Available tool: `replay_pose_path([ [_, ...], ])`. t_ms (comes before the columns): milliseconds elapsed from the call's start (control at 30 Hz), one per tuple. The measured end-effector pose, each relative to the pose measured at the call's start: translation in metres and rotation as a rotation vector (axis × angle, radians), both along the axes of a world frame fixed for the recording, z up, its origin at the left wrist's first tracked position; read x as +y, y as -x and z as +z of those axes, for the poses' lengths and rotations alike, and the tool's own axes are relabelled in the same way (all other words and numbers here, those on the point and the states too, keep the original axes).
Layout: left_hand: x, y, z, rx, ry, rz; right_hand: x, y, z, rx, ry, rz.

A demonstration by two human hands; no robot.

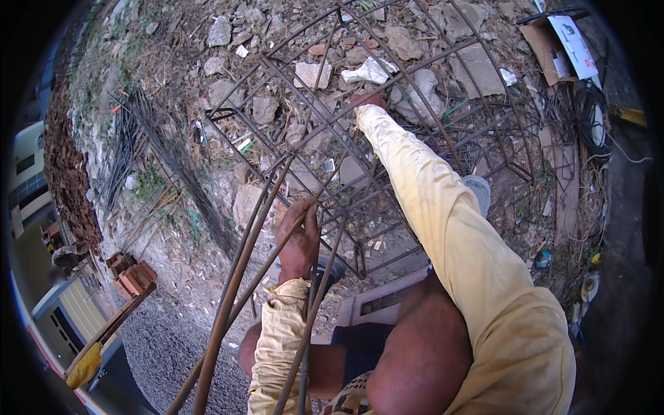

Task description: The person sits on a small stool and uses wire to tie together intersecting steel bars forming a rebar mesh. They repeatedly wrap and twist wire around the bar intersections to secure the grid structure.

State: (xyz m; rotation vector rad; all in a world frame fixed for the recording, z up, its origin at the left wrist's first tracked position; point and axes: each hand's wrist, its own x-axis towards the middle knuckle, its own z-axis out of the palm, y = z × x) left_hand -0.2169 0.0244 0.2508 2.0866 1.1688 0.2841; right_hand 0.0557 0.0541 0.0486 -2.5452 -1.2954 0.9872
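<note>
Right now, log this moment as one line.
Left hand: closed on rusty rod | Right hand: at steel bar frame, grip unclear | Frame: over rubble | Bricks: stacked, far left

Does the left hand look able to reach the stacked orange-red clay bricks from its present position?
Probably not: the bricks lie far to the left, the left hand grips a brown steel rod, and other rods slant between them.

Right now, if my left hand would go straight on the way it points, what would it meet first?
Probably the bars of the rebar cage, which cross just ahead of your left hand. Depth is unclear in this single view.
</note>
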Motion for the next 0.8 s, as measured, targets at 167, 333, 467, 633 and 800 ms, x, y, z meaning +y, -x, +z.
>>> replay_pose_path([
  [167,-0.001,0.001,-0.002,-0.002,0.014,0.041,0.006,-0.012,-0.003,-0.01,-0.026,0.036],
  [333,-0.001,-0.001,-0.002,-0.014,0.098,0.06,0.002,-0.025,0.0,0.003,-0.043,0.119],
  [467,0.0,-0.005,-0.001,0.049,0.23,0.062,-0.016,-0.043,0.005,0.046,-0.051,0.287],
  [633,0.002,0.009,-0.018,0.082,0.335,-0.013,-0.061,-0.054,0.021,0.101,-0.004,0.504],
  [800,0.0,0.017,-0.023,0.098,0.419,0.056,-0.084,-0.038,0.05,0.039,0.209,0.392],
])
